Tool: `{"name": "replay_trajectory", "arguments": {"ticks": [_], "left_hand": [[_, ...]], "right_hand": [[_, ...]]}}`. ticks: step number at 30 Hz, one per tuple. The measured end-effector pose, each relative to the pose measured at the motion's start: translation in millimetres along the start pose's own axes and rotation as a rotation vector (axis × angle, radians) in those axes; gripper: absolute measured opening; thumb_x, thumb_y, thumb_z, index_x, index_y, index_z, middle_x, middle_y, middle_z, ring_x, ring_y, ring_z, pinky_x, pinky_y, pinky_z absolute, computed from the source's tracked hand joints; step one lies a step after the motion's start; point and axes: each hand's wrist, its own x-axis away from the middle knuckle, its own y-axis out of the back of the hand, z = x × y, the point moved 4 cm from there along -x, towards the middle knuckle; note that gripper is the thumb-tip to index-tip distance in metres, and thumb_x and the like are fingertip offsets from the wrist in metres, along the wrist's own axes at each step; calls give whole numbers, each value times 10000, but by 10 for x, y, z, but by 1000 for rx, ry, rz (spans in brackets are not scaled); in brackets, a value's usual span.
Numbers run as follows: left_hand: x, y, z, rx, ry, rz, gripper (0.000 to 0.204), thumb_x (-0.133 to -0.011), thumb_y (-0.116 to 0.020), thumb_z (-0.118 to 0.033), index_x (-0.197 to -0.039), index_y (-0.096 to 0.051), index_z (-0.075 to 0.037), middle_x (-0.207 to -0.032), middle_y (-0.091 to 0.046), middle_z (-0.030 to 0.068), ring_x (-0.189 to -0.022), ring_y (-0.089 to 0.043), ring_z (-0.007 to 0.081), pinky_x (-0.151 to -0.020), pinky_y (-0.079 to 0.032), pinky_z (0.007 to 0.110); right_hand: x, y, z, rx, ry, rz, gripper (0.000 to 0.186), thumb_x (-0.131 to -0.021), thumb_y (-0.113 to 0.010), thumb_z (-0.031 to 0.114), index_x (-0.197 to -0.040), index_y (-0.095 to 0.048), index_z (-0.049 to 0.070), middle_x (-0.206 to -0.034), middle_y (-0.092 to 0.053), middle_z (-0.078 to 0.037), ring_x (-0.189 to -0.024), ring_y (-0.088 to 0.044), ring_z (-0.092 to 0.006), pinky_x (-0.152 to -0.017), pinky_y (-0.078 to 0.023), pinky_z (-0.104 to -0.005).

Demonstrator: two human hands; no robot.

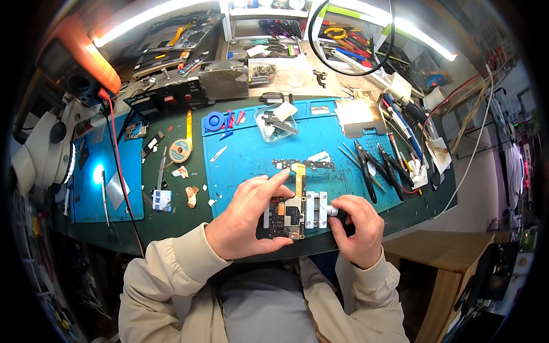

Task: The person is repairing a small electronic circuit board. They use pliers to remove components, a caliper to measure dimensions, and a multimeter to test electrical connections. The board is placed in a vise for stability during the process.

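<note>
A dark phone-type circuit board (293,214) with metal shields and a strip of yellow tape (300,177) lies in a metal board clamp (317,210) at the front edge of the blue mat. My left hand (243,217) spans the board from its left side, with the thumb at its near end and the fingers at its far end. On the right, my right hand (361,228) pinches the dark-tipped knob (335,212) of the clamp. A second, narrow circuit board (286,163) rests just beyond my left fingertips. The clamp's left part is partly hidden by my left hand.
Black pliers (366,168) and tweezers (351,155) lie to the right on the blue mat (240,154). A clear plastic box (269,132) holds small parts. A spool (180,150) and paper scraps are at left, near an orange multimeter (103,66) and its cables.
</note>
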Motion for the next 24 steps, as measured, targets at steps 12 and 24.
{"name": "replay_trajectory", "arguments": {"ticks": [12, 24], "left_hand": [[18, -5, 51, 58, 56, 7, 1138, -664, -931, -99, -1596, -285, -4, -1279, -645, 120, -1272, -504, 326, -1126, -383, 437], [9, 3, 41, 57, 53, 2, 1126, -669, -931, -120, -1590, -292, -6, -1283, -644, 116, -1274, -506, 337, -1137, -362, 448]], "right_hand": [[16, -1, -24, -21, -12, -6, 333, -766, -803, 6, -1079, -709, 69, -1047, -711, -83, -741, -652, -235, -550, -516, -319], [-13, 4, 3, 12, -69, 32, 299, -797, -802, 42, -1087, -732, 58, -1054, -694, -94, -863, -702, -301, -683, -562, -374]]}}
